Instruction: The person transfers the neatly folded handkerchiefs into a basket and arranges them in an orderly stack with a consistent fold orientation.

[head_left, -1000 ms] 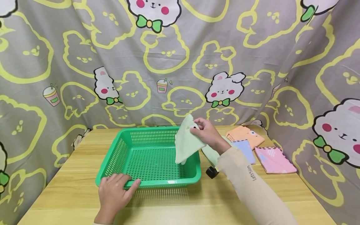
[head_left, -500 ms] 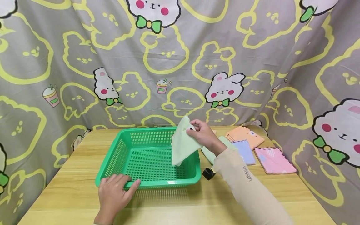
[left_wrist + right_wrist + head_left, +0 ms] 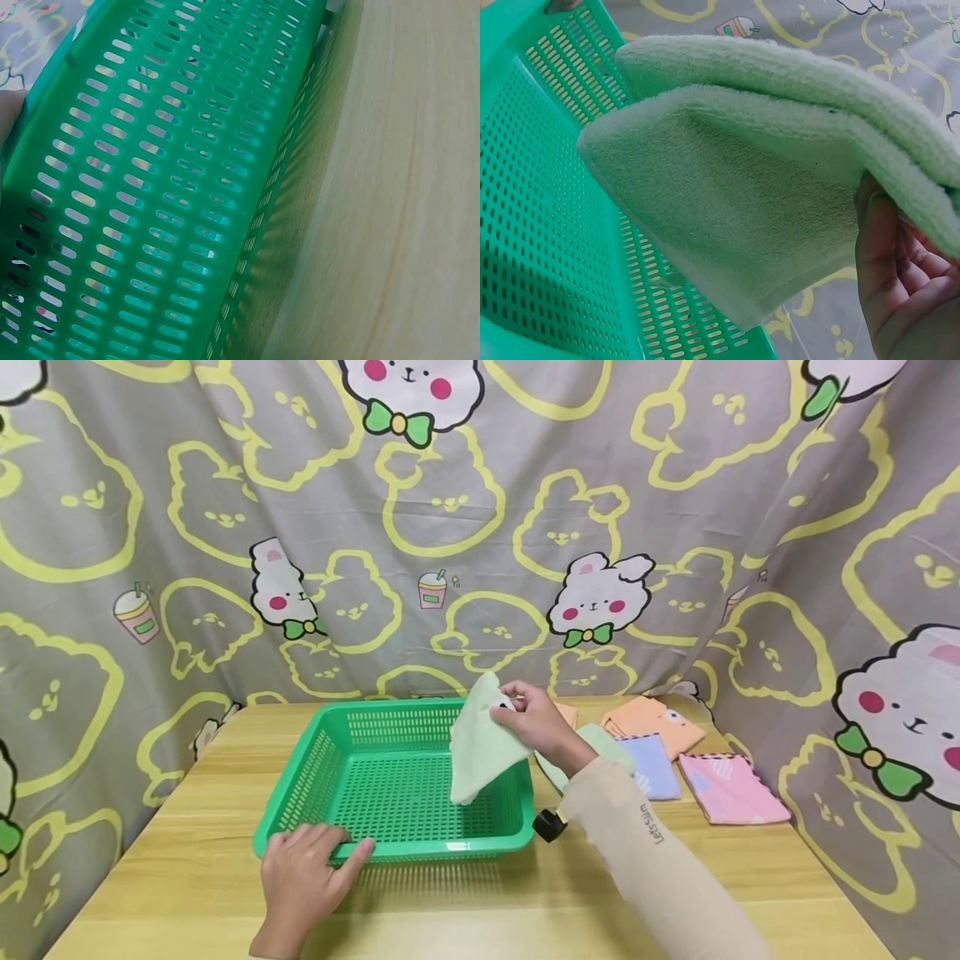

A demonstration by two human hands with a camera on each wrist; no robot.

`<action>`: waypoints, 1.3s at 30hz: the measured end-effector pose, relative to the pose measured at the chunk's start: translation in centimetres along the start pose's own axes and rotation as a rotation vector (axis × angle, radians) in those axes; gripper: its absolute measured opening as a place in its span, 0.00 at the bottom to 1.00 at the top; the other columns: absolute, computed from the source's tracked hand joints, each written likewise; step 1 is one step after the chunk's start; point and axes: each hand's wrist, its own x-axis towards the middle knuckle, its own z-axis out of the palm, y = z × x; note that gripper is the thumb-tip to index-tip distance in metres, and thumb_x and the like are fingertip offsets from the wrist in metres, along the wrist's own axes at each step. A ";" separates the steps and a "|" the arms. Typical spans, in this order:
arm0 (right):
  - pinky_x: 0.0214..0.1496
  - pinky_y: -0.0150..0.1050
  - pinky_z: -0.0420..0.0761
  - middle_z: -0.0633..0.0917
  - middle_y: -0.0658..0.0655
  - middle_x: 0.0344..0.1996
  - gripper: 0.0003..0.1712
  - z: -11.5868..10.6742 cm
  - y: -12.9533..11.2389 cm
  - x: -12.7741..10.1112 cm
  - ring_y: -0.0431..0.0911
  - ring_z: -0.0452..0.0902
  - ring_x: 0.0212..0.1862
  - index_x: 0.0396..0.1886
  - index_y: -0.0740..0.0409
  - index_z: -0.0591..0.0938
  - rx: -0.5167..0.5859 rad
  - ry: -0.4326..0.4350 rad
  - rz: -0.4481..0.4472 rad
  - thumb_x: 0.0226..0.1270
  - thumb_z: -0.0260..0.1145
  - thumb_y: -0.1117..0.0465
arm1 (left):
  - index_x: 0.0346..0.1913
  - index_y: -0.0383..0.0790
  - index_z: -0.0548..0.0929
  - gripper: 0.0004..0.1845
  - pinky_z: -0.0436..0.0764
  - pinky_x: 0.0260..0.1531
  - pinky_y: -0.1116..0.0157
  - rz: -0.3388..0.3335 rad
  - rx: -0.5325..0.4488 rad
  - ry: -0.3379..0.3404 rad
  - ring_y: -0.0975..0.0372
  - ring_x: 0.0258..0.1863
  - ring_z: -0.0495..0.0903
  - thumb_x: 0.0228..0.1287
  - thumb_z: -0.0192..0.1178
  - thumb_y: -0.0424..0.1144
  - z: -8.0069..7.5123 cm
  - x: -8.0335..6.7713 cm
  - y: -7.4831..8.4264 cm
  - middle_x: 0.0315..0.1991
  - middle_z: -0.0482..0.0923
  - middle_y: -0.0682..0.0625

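Head view: the left hand (image 3: 307, 872) rests with fingers spread on the near rim of the green perforated plastic basket (image 3: 397, 777), apparently to steady it. The right hand (image 3: 536, 720) pinches a folded pale-green terry towel (image 3: 480, 745), which hangs over the basket's right side, well apart from the left hand.

Left wrist view: only the basket wall (image 3: 157, 195) and the wooden table (image 3: 405, 195) show.

Right wrist view: the towel (image 3: 750, 187) hangs above the basket floor (image 3: 540, 225), with the right hand's fingers (image 3: 889, 262) curled beneath it.

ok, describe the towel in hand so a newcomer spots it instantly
Find the green basket on the wooden table. Above its right side the right hand holds a folded pale green towel in the air. The other towels lie flat on the table to the right.
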 end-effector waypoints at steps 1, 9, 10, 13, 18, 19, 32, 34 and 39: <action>0.28 0.39 0.80 0.84 0.55 0.27 0.14 0.0 0.0 0.1 0.45 0.82 0.26 0.51 0.67 0.73 0.000 0.001 0.000 0.68 0.61 0.66 | 0.21 0.44 0.82 0.36 0.60 0.23 0.57 0.000 -0.001 -0.002 0.54 0.22 0.79 0.67 0.42 0.70 0.0 0.0 0.0 0.21 0.82 0.51; 0.27 0.37 0.80 0.85 0.58 0.31 0.15 0.6 0.5 0.5 0.44 0.82 0.26 0.51 0.67 0.73 0.017 0.020 0.024 0.67 0.62 0.68 | 0.20 0.44 0.82 0.36 0.60 0.23 0.57 -0.004 -0.002 -0.011 0.54 0.22 0.79 0.67 0.43 0.70 -0.1 0.0 0.0 0.21 0.82 0.51; 0.27 0.38 0.80 0.85 0.59 0.32 0.15 0.6 0.5 0.4 0.44 0.82 0.26 0.51 0.67 0.73 0.014 0.025 0.028 0.67 0.62 0.67 | 0.20 0.44 0.82 0.36 0.60 0.23 0.57 -0.004 -0.002 -0.010 0.54 0.22 0.79 0.66 0.43 0.70 0.0 0.0 0.0 0.21 0.82 0.51; 0.26 0.38 0.81 0.85 0.60 0.33 0.15 0.8 0.6 0.5 0.44 0.82 0.25 0.52 0.67 0.74 0.009 0.028 0.033 0.67 0.62 0.67 | 0.20 0.44 0.82 0.36 0.60 0.22 0.57 -0.004 -0.005 -0.002 0.54 0.22 0.79 0.66 0.43 0.70 0.0 0.0 0.0 0.21 0.82 0.52; 0.25 0.37 0.80 0.85 0.57 0.29 0.12 1.1 0.8 0.9 0.43 0.81 0.23 0.49 0.66 0.74 0.025 0.022 0.037 0.68 0.61 0.67 | 0.20 0.45 0.82 0.35 0.60 0.22 0.58 -0.004 -0.008 0.002 0.54 0.21 0.79 0.66 0.43 0.70 0.2 -0.1 0.1 0.21 0.82 0.52; 0.25 0.37 0.80 0.84 0.56 0.28 0.11 1.2 0.9 1.0 0.43 0.81 0.23 0.48 0.66 0.75 0.027 0.022 0.037 0.68 0.61 0.67 | 0.20 0.44 0.82 0.35 0.61 0.22 0.57 -0.005 -0.009 0.000 0.54 0.21 0.79 0.66 0.43 0.70 0.2 -0.1 0.1 0.21 0.82 0.52; 0.26 0.36 0.79 0.84 0.57 0.31 0.11 2.3 1.0 1.8 0.43 0.80 0.24 0.47 0.65 0.74 0.037 0.010 0.077 0.68 0.61 0.66 | 0.20 0.45 0.82 0.35 0.62 0.24 0.57 -0.022 -0.003 -0.016 0.54 0.22 0.80 0.65 0.44 0.71 0.1 0.0 0.0 0.22 0.82 0.52; 0.26 0.36 0.79 0.84 0.57 0.31 0.10 2.5 1.0 1.8 0.43 0.80 0.24 0.47 0.64 0.74 0.033 0.009 0.087 0.68 0.61 0.66 | 0.20 0.45 0.82 0.35 0.62 0.24 0.57 -0.029 -0.001 -0.022 0.54 0.23 0.80 0.65 0.44 0.71 0.0 0.0 0.0 0.22 0.82 0.52; 0.27 0.37 0.80 0.84 0.59 0.33 0.10 2.8 1.3 2.2 0.44 0.81 0.26 0.46 0.64 0.75 0.031 0.011 0.120 0.67 0.61 0.66 | 0.20 0.45 0.82 0.35 0.62 0.24 0.57 -0.027 -0.004 -0.026 0.54 0.23 0.80 0.65 0.44 0.70 0.0 -0.1 -0.1 0.22 0.82 0.52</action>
